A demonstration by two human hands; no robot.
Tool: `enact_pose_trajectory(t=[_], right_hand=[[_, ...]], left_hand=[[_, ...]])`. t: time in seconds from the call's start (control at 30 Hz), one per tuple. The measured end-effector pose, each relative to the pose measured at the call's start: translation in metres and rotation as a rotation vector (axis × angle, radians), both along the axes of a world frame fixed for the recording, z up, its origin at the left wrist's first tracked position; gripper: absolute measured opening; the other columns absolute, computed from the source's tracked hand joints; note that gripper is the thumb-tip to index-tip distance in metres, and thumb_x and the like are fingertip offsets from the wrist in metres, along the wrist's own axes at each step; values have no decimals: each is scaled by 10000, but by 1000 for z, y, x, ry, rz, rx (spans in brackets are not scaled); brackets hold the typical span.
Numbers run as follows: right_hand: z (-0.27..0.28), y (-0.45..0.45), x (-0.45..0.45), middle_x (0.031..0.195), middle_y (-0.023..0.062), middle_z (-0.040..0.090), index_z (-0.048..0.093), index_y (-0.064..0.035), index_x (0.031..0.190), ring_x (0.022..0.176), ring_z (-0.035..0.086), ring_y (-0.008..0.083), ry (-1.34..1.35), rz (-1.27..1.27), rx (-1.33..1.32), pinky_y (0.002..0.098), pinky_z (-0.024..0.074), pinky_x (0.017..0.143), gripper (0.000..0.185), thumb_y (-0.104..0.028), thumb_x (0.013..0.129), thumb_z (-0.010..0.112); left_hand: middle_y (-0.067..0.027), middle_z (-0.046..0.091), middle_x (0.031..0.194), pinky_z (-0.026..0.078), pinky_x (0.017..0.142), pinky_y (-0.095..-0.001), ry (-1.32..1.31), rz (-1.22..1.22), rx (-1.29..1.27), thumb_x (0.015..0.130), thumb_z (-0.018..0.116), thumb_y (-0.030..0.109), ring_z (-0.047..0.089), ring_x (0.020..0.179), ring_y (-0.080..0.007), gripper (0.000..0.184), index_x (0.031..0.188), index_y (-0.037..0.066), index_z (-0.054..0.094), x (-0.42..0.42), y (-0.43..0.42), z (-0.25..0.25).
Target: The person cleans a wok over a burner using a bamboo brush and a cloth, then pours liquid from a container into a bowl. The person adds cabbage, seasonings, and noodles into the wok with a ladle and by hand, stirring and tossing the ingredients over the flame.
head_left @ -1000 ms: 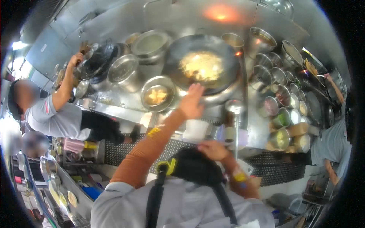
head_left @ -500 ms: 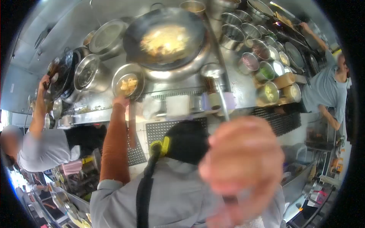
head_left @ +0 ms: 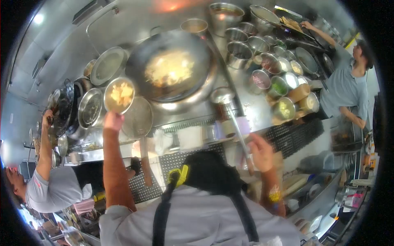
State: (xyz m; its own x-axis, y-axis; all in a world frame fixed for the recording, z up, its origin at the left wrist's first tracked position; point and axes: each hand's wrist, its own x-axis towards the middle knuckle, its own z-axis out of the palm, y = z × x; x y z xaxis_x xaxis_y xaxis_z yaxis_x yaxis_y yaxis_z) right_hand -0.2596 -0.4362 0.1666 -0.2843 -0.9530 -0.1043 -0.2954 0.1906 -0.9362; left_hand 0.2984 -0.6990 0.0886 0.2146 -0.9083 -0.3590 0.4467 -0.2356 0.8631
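Note:
My left hand (head_left: 113, 120) grips the near rim of a metal bowl (head_left: 107, 98) that holds yellowish chunks (head_left: 122, 94). The bowl is raised beside the big wok (head_left: 139, 78), in which pale, steaming food (head_left: 169, 69) lies. Below the bowl rests a round strainer (head_left: 138, 117) with a wooden handle. On the right, my right hand (head_left: 261, 153) has its fingers partly spread next to the handle of a long ladle (head_left: 222, 95), with nothing visible in it.
Several metal pots of ingredients (head_left: 278, 85) stand on the right counter. A co-worker (head_left: 351, 88) is at the far right and another (head_left: 57, 186) at the left, beside a dark wok (head_left: 64, 110). White cloths (head_left: 190, 137) lie along the front edge.
My left hand went from over the wok to the bowl and lifted it off the strainer. My right hand swung up close to the camera, then down beside the ladle handle.

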Motion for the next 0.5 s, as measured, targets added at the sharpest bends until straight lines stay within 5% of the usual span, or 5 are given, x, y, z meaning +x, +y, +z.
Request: enact_pose_trajectory(t=[0.13, 0.17, 0.2, 0.3, 0.5], right_hand=[[-19, 5, -1, 802, 87, 636, 596, 23, 1155, 689, 565, 112, 211, -5, -63, 258, 468, 627, 285, -72, 889, 566], [-26, 10, -2, 807, 98, 637, 590, 30, 1158, 680, 571, 114, 304, 14, -137, 251, 469, 613, 290, -75, 888, 565], [-23, 15, -1, 813, 106, 640, 590, 36, 1155, 680, 574, 117, 287, 4, -115, 255, 473, 615, 290, -73, 887, 564], [-9, 37, 1, 830, 128, 647, 589, 50, 1146, 684, 589, 127, 214, -42, 10, 267, 486, 623, 289, -69, 883, 560], [-43, 82, -22, 837, 149, 657, 568, 29, 1189, 736, 653, 166, 265, -81, 83, 263, 512, 670, 327, -89, 885, 560]], left_hand=[[-108, 602, 994, 501, 680, -438, -137, -238, -14, 835, 576, 77, 601, 873, -249, 246, 1075, 33, 545, -62, -87, 35], [-133, 595, 1012, 527, 734, -487, -491, -202, 35, 824, 588, 101, 609, 934, -278, 333, 1134, 2, 518, -79, -112, 33], [-140, 616, 896, 519, 448, -341, -644, -48, -17, 796, 514, 85, 633, 650, -251, 458, 1252, 67, 470, -116, -110, 52], [-222, 568, 1060, 543, 468, -371, -1711, -375, -186, 791, 548, 121, 654, 723, -338, 592, 1358, 105, 379, -108, -166, 18], [-295, 438, 1259, 496, 900, -486, -1657, -271, -73, 773, 640, 179, 558, 1071, -443, 814, 1462, 182, 206, -191, -159, 59]])
